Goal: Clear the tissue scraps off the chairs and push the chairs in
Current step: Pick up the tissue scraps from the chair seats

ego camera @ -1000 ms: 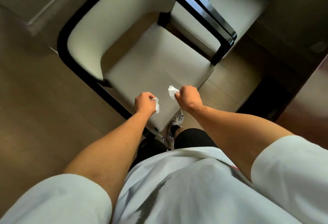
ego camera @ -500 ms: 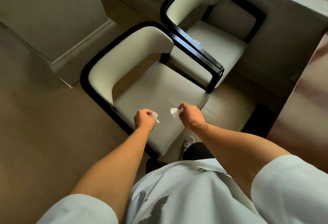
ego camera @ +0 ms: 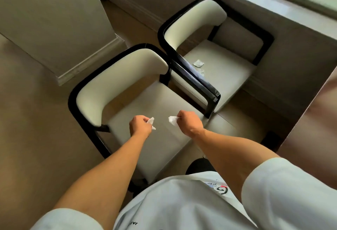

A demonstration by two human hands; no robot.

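Hands had lifted off the near chair (ego camera: pixel 164 147): the left hand (ego camera: pixel 139 126) clenched one tissue scrap (ego camera: pixel 151 121), the right hand (ego camera: pixel 189 123) another scrap (ego camera: pixel 172 120), both above its front edge. With the view raised, the far chair (ego camera: pixel 228 69) showed two scraps (ego camera: pixel 198 63) near its seat's left edge, probably next.

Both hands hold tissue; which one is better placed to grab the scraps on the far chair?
Right hand, probably: it is nearer the far chair and its scraps; the left hand is farther.
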